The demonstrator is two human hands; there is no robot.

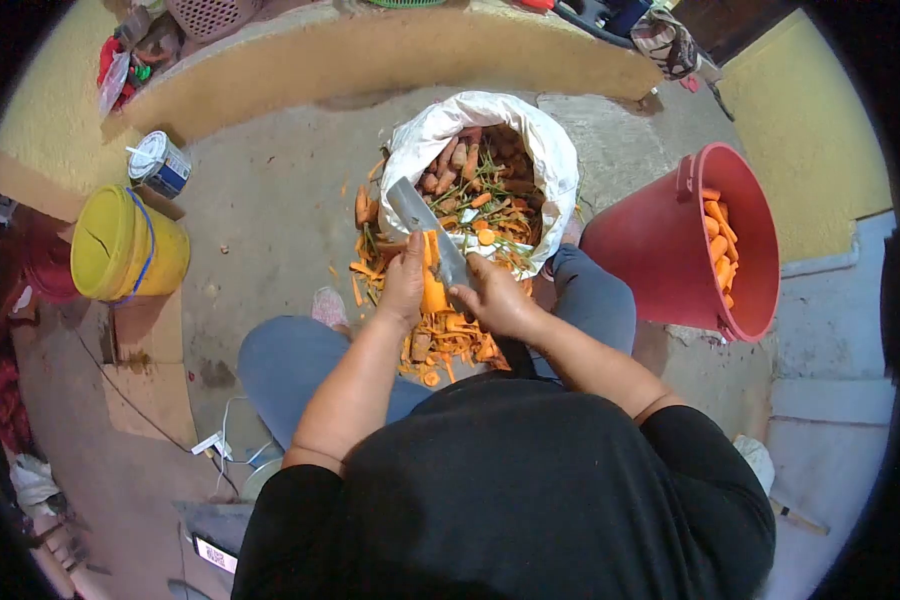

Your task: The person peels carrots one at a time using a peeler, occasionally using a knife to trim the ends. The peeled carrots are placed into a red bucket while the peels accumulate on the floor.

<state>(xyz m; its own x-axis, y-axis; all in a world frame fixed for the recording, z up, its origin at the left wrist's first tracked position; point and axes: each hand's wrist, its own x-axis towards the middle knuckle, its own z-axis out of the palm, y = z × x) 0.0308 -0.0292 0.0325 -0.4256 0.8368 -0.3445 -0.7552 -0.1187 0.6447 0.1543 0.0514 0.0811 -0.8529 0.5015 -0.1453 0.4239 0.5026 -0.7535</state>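
Note:
My left hand [404, 284] is closed around a partly peeled carrot [434, 293], held between my knees. In my right hand [500, 296] is a large knife [428, 222], its broad blade pointing up and left across the carrot's upper end. Just beyond the blade stands a white sack [556, 150] with its rim rolled down. Unpeeled carrots [454, 165] lie inside it among green stems and orange scraps. Below my hands is a heap of carrot peelings [455, 342], and more scraps lie along the sack's left side.
To the right, a tilted red bucket [638, 240] holds peeled carrots [718, 245]. A yellow bucket [170, 255] and a paint can [160, 165] stand at left. A low wall [370, 58] curves behind the sack. A power strip [213, 443] with cables lies at lower left.

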